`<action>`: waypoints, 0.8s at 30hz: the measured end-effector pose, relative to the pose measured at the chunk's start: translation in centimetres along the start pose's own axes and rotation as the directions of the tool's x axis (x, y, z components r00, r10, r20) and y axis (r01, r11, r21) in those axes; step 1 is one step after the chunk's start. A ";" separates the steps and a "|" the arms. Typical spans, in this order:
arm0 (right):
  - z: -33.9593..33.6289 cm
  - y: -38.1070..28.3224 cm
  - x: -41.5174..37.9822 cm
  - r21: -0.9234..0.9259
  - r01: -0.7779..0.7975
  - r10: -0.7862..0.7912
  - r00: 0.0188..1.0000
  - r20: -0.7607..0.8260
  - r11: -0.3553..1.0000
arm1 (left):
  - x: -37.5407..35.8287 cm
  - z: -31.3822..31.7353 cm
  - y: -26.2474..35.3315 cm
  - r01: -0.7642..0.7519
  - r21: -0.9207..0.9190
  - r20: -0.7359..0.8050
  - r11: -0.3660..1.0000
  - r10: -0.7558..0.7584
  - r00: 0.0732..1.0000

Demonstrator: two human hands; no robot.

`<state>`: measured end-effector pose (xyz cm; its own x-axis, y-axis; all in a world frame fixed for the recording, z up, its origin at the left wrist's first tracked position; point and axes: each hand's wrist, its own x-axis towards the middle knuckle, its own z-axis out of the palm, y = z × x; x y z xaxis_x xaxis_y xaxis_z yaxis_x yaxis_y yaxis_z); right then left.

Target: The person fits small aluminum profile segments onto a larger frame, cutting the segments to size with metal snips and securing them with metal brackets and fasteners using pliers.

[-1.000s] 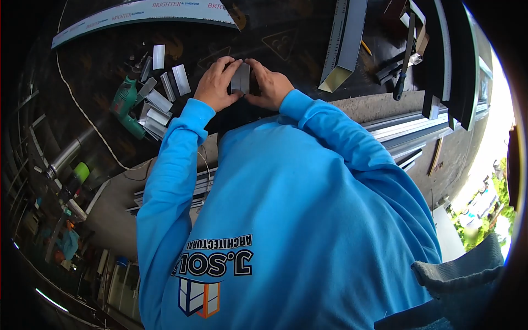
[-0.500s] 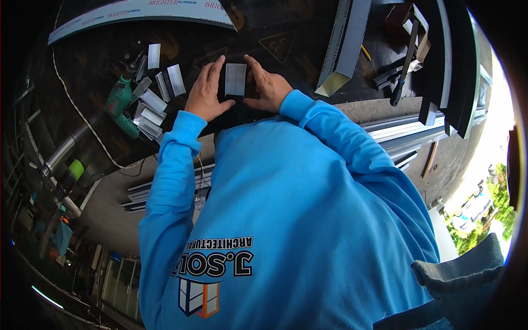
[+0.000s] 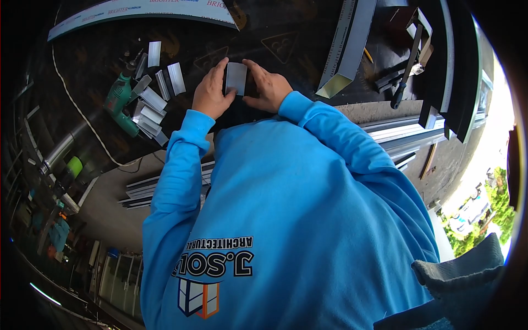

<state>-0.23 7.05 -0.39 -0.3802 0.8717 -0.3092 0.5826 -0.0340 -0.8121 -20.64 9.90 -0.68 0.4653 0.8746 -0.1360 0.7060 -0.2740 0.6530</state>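
Note:
A short, flat-faced aluminium profile piece [image 3: 236,76] lies between my two hands on the dark table. My left hand [image 3: 211,92] is at its left side, the thumb over the lower left corner and the index fingertip at the upper left corner. My right hand [image 3: 270,88] is curved along the right side, with index fingertip and thumb at the right-hand corners. To the left, several more cut aluminium pieces [image 3: 152,99] lie in a loose pile. Beside them rests a green power drill [image 3: 119,100].
A long film-wrapped aluminium profile [image 3: 137,10] lies across the back. Another long profile [image 3: 345,49] points toward me at the right. Further right are a dark-handled file [image 3: 397,96], a pencil [image 3: 368,55] and a box [image 3: 410,22]. A pale cord [image 3: 82,118] runs down the left.
My left hand has moved right, up against the aluminium piece, its thumb now over the corner. The piece's visible face now looks plain, without the earlier line. My right hand has barely moved.

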 end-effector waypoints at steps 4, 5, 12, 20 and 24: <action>0.2 0.2 0.1 -0.007 0.037 -0.037 0.998 -0.049 0.999 | 0.1 -0.4 0.6 0.094 -0.049 0.012 0.994 -0.093 0.996; 0.1 0.2 0.0 0.008 0.026 -0.026 0.999 -0.041 1.000 | 0.2 -0.5 0.8 0.093 -0.051 0.013 0.994 -0.092 0.996; 0.4 0.5 -0.1 0.057 0.030 -0.027 0.998 -0.052 0.998 | 0.1 -0.6 1.0 0.157 -0.069 0.068 0.985 -0.152 0.986; 0.1 0.2 -0.1 0.067 -0.019 0.021 1.000 -0.022 0.998 | 0.1 -0.5 0.9 0.160 -0.060 0.047 0.985 -0.157 0.986; 0.1 0.3 -0.1 0.049 -0.001 0.003 0.999 -0.033 0.999 | 0.2 -0.4 1.0 0.173 -0.067 0.045 0.983 -0.170 0.984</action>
<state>-0.13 6.92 -0.64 -0.3550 0.8871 -0.2951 0.5470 -0.0589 -0.8351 -20.08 9.95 0.28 0.3618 0.8896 -0.2787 0.7387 -0.0912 0.6679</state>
